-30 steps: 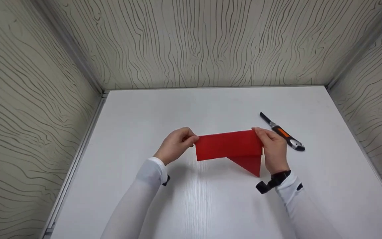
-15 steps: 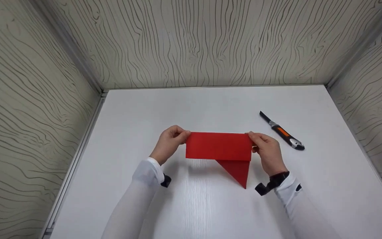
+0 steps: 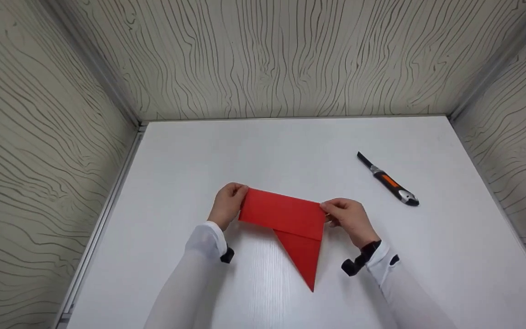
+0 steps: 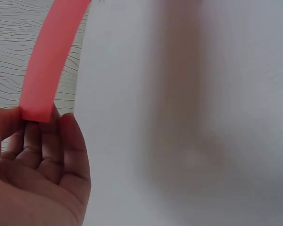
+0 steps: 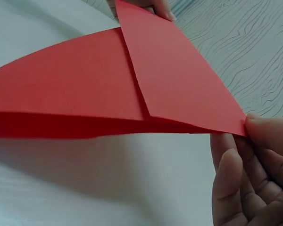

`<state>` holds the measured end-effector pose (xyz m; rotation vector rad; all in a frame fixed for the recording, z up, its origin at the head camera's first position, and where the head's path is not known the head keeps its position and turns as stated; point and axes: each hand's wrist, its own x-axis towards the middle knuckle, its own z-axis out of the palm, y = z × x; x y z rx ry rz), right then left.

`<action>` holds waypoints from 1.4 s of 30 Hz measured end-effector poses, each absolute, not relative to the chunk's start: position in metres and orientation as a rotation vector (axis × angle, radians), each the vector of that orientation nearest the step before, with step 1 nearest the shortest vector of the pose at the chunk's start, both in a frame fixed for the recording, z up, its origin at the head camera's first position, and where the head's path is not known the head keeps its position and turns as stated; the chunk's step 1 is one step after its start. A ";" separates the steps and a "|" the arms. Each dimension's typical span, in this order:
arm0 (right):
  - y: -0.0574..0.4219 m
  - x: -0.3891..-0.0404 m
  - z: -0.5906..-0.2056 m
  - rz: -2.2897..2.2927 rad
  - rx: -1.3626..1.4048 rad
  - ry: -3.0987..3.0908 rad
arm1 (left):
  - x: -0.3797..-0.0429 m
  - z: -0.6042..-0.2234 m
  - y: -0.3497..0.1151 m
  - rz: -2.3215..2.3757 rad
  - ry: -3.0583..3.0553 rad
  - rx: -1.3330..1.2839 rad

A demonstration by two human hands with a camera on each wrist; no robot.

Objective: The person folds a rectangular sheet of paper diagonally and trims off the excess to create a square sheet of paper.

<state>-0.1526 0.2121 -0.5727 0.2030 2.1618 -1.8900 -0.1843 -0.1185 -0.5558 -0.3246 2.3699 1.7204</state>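
A folded sheet of red paper (image 3: 283, 212) is stretched between my two hands, above the white table. It has a rectangular band along the top and a triangular flap pointing down toward me on the right. My left hand (image 3: 226, 204) pinches the band's upper left corner. With thumb and fingers, my right hand (image 3: 350, 219) pinches the upper right corner. In the right wrist view the red paper (image 5: 179, 70) shows its overlapping layers, slightly parted along the near edge. The left wrist view shows one end of the red paper (image 4: 49, 66) held at the fingertips.
A utility knife (image 3: 388, 180) with a black and orange handle lies at the right of the white table (image 3: 190, 151), its black blade pointing to the back left. Wood-patterned panels (image 3: 263, 59) enclose the table at the back and sides.
Both hands have moved left and the right hand has come nearer to me, still pinching the red paper. The paper now slopes down to the right, and more of its triangular flap shows.
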 end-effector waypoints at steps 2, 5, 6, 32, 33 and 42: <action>0.208 -0.153 -0.581 -1.880 0.220 2.170 | -0.183 -0.563 -0.118 1.651 2.432 -0.336; 0.203 -0.154 -0.592 -1.884 0.257 2.179 | -0.178 -0.574 -0.114 1.486 2.558 -0.296; 0.202 -0.155 -0.595 -1.888 0.270 2.182 | -0.175 -0.577 -0.111 1.418 2.610 -0.250; 0.175 -0.148 -0.609 -0.693 -0.731 2.993 | -0.106 -0.613 -0.028 0.193 2.911 0.599; 0.175 -0.147 -0.608 -0.644 -0.785 2.974 | -0.107 -0.611 -0.029 0.179 2.897 0.606; 0.169 -0.143 -0.603 -0.463 -0.788 2.953 | -0.118 -0.597 -0.033 0.108 2.835 0.617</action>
